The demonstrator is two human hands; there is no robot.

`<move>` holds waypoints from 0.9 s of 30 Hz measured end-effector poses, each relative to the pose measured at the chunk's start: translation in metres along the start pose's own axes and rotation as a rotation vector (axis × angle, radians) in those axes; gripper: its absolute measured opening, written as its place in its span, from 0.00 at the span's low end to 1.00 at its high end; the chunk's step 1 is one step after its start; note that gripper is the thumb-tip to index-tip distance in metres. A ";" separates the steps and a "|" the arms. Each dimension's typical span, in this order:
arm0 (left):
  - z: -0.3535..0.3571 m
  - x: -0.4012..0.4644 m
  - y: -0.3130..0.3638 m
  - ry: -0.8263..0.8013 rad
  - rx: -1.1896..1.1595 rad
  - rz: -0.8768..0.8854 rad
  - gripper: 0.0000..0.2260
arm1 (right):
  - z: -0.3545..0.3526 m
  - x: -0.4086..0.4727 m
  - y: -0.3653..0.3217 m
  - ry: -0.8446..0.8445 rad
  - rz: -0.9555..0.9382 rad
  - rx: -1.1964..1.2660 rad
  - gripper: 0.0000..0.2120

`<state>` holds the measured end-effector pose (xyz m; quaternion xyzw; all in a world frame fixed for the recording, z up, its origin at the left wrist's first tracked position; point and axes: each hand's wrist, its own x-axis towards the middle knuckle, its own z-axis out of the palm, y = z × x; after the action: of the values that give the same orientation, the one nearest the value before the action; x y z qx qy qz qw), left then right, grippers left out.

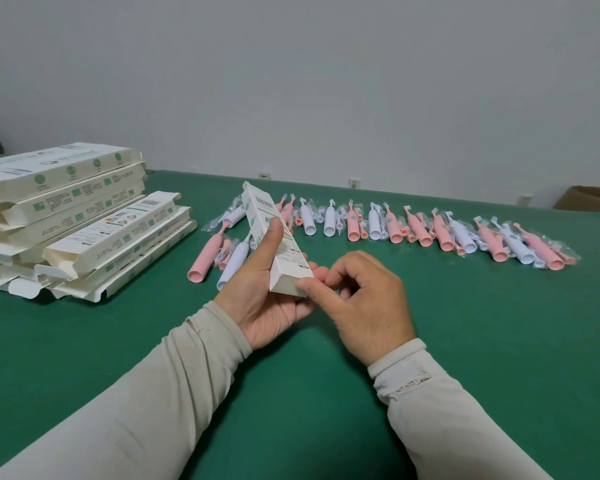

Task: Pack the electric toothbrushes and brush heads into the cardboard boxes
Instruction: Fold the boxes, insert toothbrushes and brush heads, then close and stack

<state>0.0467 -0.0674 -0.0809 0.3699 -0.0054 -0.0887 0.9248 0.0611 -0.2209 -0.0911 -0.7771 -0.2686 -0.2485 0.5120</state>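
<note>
A green counter (499, 341) runs back to a pale grey wall (326, 81) with small white sockets (354, 182) low along it. Near the counter's left edge sits a stack of cardboard boxes (66, 216), white with green print, lying flat with their end flaps open. Just right of the stack, toward the middle of the counter, a pink toothbrush (207, 256) and a white toothbrush (234, 263) lie side by side, with a bagged brush head (224, 252) between them. The left hand (267, 299), in a beige sleeve (136, 393), grips one white box (274, 244) above the counter's middle, thumb along its printed face and fingers curled behind, the box tilted with its far end pointing toward the back edge. The right hand (364, 303) has its fingers curled, the thumb and forefinger pressing the box's near end, which looks closed. Along the back of the counter a row of pink and white toothbrushes (413, 230) with small bagged brush heads stretches toward the right edge. Past the far right corner, part of a brown carton (589, 199) shows.
</note>
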 end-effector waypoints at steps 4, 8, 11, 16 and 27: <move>0.006 0.000 0.001 0.054 0.047 0.050 0.40 | 0.001 0.000 0.005 -0.005 0.017 -0.006 0.16; 0.008 -0.010 0.026 0.332 0.377 0.389 0.21 | 0.003 0.000 0.009 0.022 0.129 0.100 0.11; -0.019 -0.019 0.061 0.864 0.940 0.664 0.18 | 0.002 0.000 0.013 0.030 0.189 0.082 0.11; -0.042 -0.015 0.061 0.999 1.570 0.289 0.21 | 0.006 0.001 0.016 0.018 0.246 0.091 0.11; -0.036 -0.011 0.051 0.873 1.888 -0.003 0.28 | 0.005 0.002 0.012 0.013 0.262 0.146 0.11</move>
<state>0.0471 -0.0047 -0.0716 0.9433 0.2630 0.0921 0.1804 0.0709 -0.2201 -0.0993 -0.7647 -0.1788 -0.1643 0.5969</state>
